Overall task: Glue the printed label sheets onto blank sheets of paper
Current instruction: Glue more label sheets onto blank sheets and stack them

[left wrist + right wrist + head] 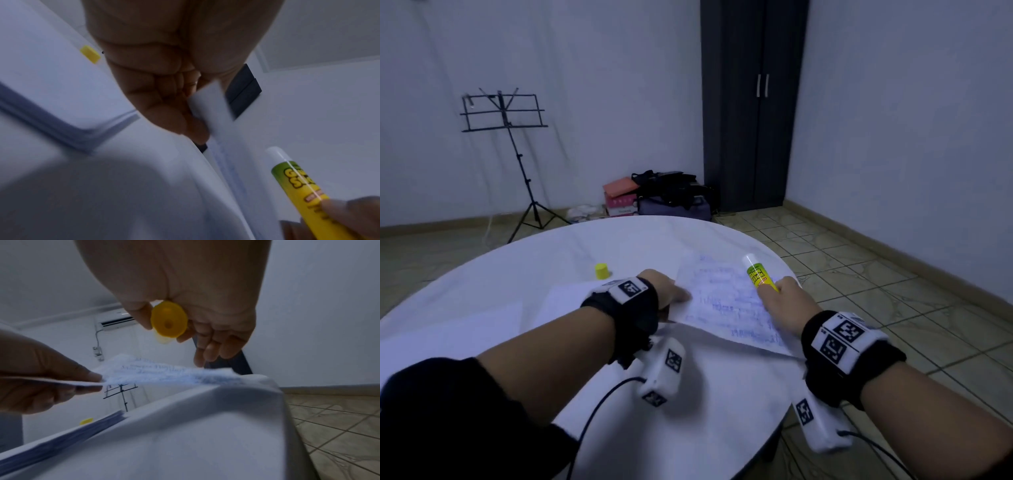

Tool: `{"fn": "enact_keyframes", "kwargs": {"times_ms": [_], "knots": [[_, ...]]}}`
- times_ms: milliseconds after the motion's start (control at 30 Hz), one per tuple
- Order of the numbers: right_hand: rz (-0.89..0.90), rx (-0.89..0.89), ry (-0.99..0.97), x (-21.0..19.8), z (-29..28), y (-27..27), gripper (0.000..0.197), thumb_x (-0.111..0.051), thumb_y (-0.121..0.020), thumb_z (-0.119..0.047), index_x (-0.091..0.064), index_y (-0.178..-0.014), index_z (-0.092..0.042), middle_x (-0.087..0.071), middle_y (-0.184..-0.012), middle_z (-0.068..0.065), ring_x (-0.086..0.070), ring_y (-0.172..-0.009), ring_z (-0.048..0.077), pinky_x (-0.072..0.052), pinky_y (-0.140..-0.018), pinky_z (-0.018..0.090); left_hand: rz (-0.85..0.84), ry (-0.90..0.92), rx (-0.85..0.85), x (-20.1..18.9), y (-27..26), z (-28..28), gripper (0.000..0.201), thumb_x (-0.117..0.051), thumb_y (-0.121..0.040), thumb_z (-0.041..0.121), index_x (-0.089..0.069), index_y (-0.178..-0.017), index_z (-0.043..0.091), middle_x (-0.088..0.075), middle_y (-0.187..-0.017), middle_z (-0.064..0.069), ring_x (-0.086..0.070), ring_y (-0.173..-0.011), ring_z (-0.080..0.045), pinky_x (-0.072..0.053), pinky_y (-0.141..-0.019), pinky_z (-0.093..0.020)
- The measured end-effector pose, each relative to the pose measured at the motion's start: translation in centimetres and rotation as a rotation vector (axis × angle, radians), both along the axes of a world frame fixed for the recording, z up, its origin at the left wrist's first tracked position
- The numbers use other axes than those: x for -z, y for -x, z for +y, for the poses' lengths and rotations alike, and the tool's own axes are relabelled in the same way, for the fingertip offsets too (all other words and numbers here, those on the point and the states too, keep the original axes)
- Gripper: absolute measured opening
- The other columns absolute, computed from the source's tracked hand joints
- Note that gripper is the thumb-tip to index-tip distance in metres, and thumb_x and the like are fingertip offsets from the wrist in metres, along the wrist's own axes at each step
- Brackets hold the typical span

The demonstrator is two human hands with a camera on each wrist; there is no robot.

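The right hand [784, 301] grips an uncapped glue stick [758, 273], nozzle pointing away, above the printed label sheet [726, 301]. The left hand [664, 287] pinches that sheet's left edge, lifting it off the white table [585, 246]. A stack of blank sheets [561, 301] lies to the left; farther off stands the yellow cap [601, 270].

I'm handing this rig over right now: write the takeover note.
Left hand: pinches the near-left edge of the printed sheet, lifted off the table.
Right hand: grips the uncapped glue stick, tip up and away.
Yellow cap stands on the table; paper stack lies left of the hands.
Done: stick opened, sheet picked up.
Left: gluing and pressing onto a blank sheet; whether glue is already on it cannot be seen.
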State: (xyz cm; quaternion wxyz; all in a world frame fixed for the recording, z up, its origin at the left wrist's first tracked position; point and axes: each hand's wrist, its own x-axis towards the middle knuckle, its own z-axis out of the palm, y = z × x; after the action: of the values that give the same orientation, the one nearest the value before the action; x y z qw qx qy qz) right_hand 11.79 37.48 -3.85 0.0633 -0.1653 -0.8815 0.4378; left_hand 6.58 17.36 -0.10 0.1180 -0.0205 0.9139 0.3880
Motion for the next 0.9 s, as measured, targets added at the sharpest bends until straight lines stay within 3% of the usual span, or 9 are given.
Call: {"fn": "enact_keyframes", "kwargs": {"times_ms": [100, 200, 267, 367, 467, 567, 667, 800, 900], "knots": [[-0.079, -0.134, 0.108, -0.2, -2.3, -1.0, 0.025, -0.044, -0.090, -0.034, -0.046, -0.091, -0.009, -0.058, -0.077, 0.011, -0.045, -0.060, 0.021, -0.036, -0.054, 0.026, -0.032, -0.127, -0.042, 0.6, -3.1, -3.9, 0.054, -0.074, -0.081, 0.011, -0.044, -0.125, 0.013, -0.063, -0.092, -0.014, -0.062, -0.072, -0.027, -0.058, -0.068, -0.040], [-0.189, -0.339, 0.117, -0.1, -5.6, -2.4, 0.023, -0.043, -0.090, -0.028, -0.048, -0.078, -0.009, -0.054, -0.069, 0.008, -0.042, -0.054, 0.020, -0.035, -0.056, 0.028, 0.070, 0.167, 0.124, 1.4, -6.3, -8.3, 0.066, -0.065, -0.086, 0.012, -0.028, -0.137, 0.032, -0.063, -0.080, -0.006, -0.060, -0.062, -0.021, -0.053, -0.058, -0.027], [-0.201, -0.432, 0.082, -0.1, -7.9, -3.2, 0.024, -0.043, -0.089, -0.026, -0.048, -0.072, -0.010, -0.056, -0.069, 0.008, -0.044, -0.056, 0.022, -0.037, -0.059, 0.031, 0.075, 0.383, 0.252, 1.9, -8.4, -10.8, 0.070, -0.061, -0.089, 0.015, -0.025, -0.145, 0.035, -0.060, -0.079, 0.003, -0.063, -0.078, -0.017, -0.047, -0.062, -0.019], [-0.176, -0.463, 0.043, -0.4, -11.2, -4.2, 0.017, -0.050, -0.089, -0.028, -0.049, -0.080, -0.013, -0.066, -0.076, 0.007, -0.056, -0.063, 0.023, -0.045, -0.061, 0.031, -0.018, 0.644, 0.372, 2.2, -10.3, -14.1, 0.065, -0.066, -0.087, 0.034, -0.037, -0.145, 0.029, -0.060, -0.120, 0.003, -0.056, -0.113, -0.015, -0.040, -0.089, -0.018], [-0.094, -0.443, 0.038, -1.4, -14.3, -5.0, 0.012, -0.063, -0.084, -0.021, -0.052, -0.083, -0.014, -0.064, -0.074, 0.008, -0.057, -0.068, 0.022, -0.044, -0.060, 0.031, -0.126, 0.686, 0.399, 2.8, -11.3, -16.6, 0.080, -0.073, -0.074, 0.054, -0.037, -0.143, 0.036, -0.038, -0.140, 0.001, -0.047, -0.124, -0.020, -0.038, -0.104, -0.028], [-0.050, -0.470, 0.092, -3.0, -17.5, -5.8, 0.017, -0.068, -0.081, -0.018, -0.055, -0.071, -0.013, -0.055, -0.073, 0.011, -0.052, -0.070, 0.022, -0.044, -0.061, 0.032, -0.054, 0.800, 0.410, 3.6, -12.3, -18.0, 0.081, -0.069, -0.068, 0.067, -0.036, -0.139, 0.047, -0.018, -0.147, 0.000, -0.029, -0.136, -0.026, -0.030, -0.111, -0.039], [-0.002, -0.444, 0.076, -3.5, -20.7, -5.2, 0.018, -0.073, -0.073, -0.021, -0.058, -0.065, -0.014, -0.052, -0.071, 0.007, -0.048, -0.065, 0.022, -0.042, -0.061, 0.032, 0.002, 0.822, 0.457, 3.8, -13.0, -18.4, 0.078, -0.064, -0.073, 0.067, -0.035, -0.141, 0.043, -0.018, -0.152, 0.003, -0.025, -0.138, -0.027, -0.027, -0.112, -0.037], [0.079, -0.437, -0.100, -2.9, -24.7, -3.6, 0.021, -0.066, -0.083, -0.027, -0.056, -0.088, -0.009, -0.057, -0.087, 0.008, -0.057, -0.084, 0.027, -0.042, -0.071, 0.031, 0.012, 0.841, 0.524, 3.7, -13.2, -18.4, 0.078, -0.062, -0.076, 0.066, -0.035, -0.143, 0.035, -0.033, -0.149, 0.007, -0.033, -0.132, -0.025, -0.033, -0.108, -0.038], [0.038, -0.477, -0.247, -2.6, -26.6, -3.3, 0.019, -0.061, -0.086, -0.027, -0.052, -0.088, -0.010, -0.053, -0.085, 0.005, -0.052, -0.084, 0.024, -0.037, -0.068, 0.028, 0.015, 0.868, 0.541, 3.8, -13.2, -18.7, 0.080, -0.061, -0.075, 0.068, -0.034, -0.143, 0.037, -0.035, -0.148, 0.007, -0.033, -0.133, -0.025, -0.035, -0.107, -0.042]]}}
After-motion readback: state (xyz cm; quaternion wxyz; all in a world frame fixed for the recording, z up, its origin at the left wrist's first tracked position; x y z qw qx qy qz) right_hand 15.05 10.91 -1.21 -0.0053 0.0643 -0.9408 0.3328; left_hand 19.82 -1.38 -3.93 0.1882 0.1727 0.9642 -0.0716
